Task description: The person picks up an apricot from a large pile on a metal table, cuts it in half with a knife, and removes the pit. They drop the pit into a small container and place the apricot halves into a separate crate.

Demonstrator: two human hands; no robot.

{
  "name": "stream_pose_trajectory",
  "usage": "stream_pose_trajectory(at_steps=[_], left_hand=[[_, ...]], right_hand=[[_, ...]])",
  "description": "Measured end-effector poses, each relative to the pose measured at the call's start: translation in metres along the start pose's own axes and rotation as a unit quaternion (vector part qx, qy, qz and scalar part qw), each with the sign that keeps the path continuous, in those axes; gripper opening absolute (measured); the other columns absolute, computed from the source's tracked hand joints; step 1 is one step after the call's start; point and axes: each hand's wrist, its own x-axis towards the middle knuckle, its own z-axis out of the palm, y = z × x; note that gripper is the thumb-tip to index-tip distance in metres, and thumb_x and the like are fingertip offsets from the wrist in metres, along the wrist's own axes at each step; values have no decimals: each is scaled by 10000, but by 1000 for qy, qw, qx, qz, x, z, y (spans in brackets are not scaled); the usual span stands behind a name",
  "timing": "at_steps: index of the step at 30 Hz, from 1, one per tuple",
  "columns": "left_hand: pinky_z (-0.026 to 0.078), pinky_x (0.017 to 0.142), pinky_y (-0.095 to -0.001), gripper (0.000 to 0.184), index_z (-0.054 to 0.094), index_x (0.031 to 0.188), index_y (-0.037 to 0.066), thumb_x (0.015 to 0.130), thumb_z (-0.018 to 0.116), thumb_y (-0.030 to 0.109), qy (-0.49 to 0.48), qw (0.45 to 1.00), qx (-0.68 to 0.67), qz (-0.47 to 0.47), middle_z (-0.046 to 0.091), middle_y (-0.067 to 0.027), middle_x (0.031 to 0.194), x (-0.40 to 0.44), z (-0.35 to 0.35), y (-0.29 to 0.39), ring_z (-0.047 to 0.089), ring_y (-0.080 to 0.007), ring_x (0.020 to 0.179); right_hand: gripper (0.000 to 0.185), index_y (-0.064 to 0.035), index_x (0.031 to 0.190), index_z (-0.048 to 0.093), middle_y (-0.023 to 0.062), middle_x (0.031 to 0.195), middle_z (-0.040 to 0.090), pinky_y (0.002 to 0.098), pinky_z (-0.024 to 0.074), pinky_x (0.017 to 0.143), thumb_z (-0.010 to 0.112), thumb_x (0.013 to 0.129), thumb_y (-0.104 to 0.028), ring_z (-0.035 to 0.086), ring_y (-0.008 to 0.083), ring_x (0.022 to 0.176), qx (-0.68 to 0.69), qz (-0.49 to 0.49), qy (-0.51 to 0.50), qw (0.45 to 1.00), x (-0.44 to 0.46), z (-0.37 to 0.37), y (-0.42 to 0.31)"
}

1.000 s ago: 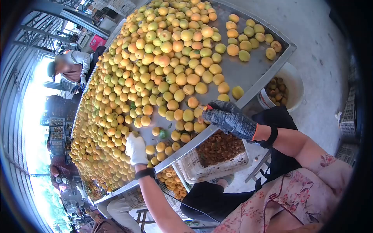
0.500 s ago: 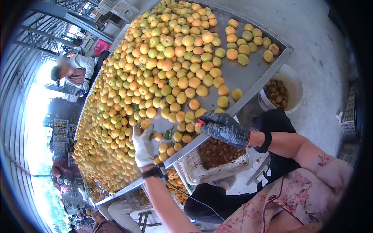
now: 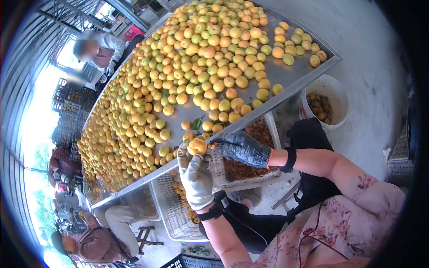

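Observation:
My left hand [image 3: 196,181], in a white glove, is closed on an orange-yellow apricot [image 3: 197,146] just past the near edge of the metal sorting table [image 3: 290,78]. Beside it, my right hand [image 3: 243,146] wears a dark grey knit glove. Its fingers are closed around a small tool with a red part [image 3: 213,145], close to the apricot's right side; the glove hides most of the tool, so its kind is unclear. Many loose apricots [image 3: 192,67] cover the table, and a green leaf [image 3: 197,123] lies among the nearest ones.
Below my hands is a white crate [image 3: 273,129] of brown pits or scraps. Left of it, another white crate [image 3: 167,214] holds orange pieces. A white bucket [image 3: 342,96] with darker fruit stands at the right. Co-workers sit across the table [image 3: 105,51] and at lower left [image 3: 96,243].
My left hand has drawn back from the pile toward me, bringing an apricot over the table edge. My right hand stays closed and is now nearer the left. The view has shifted.

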Motion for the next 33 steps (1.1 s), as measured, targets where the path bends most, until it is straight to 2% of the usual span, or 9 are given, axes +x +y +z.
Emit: stream_pose_trajectory(at_steps=[3,5,13,19,24,26,28,31,33], left_hand=[[454,758,-277,363,483,1237,38,876,521,50,20,999,-15,21,594,-83,1063,-3,-13,-2,564,-159,847],[451,753,-260,326,494,1219,27,898,531,70,21,998,-50,21,599,-82,1044,-2,-20,-1,563,-152,823],[484,829,-289,429,450,1299,-32,889,541,51,18,999,-50,-5,579,-110,1129,-3,-35,-6,593,-176,933],[483,866,-303,439,436,1310,-43,895,533,61,22,998,-54,5,568,-126,1155,-6,-35,-4,596,-187,958],[483,851,-297,458,431,1315,-46,892,544,86,37,998,-40,12,583,-117,1126,-6,-29,-4,603,-187,932],[479,843,-293,446,448,1295,-43,886,555,98,40,999,-27,13,595,-109,1099,-6,-27,-4,606,-186,922],[477,839,-290,424,468,1268,-42,883,563,106,36,999,-23,12,595,-108,1094,-6,-29,-6,603,-181,921],[472,843,-288,386,503,1214,-40,871,588,115,41,999,10,22,596,-102,1082,-5,-28,-5,595,-172,925],[469,851,-289,369,519,1186,-39,862,605,115,46,998,39,32,597,-99,1075,-5,-23,-5,590,-169,929]], right_hand=[[254,-41,1055,668,137,943,674,379,499,764,596,907,-234,648,292,882,-6,55,-34,998,-4,5,-18],[255,-41,1067,662,139,953,674,378,499,780,594,907,-228,646,294,908,-35,11,-35,999,-7,13,-12],[318,-15,1158,604,179,973,672,374,515,768,624,890,-185,661,317,902,-50,8,-41,998,-13,21,-18],[290,-3,1095,627,187,914,672,374,525,707,664,857,-164,663,331,852,-66,-26,-5,997,-15,22,-20],[243,-45,1094,645,165,940,667,390,499,731,603,897,-180,642,324,858,-70,-11,-19,997,-16,20,-21],[241,-45,1095,645,168,933,666,392,499,732,600,899,-179,642,326,856,-73,7,-13,997,-15,20,-22],[262,-10,1075,644,178,918,674,374,525,677,667,853,-147,661,335,793,-101,-1,-18,995,-15,20,-23],[248,-14,1075,649,180,943,672,370,519,704,651,867,-150,663,324,839,-116,-46,-23,992,-18,21,-15],[240,-11,1072,649,177,943,674,362,515,719,641,877,-150,664,307,853,-73,-10,-17,997,-14,22,-11]])
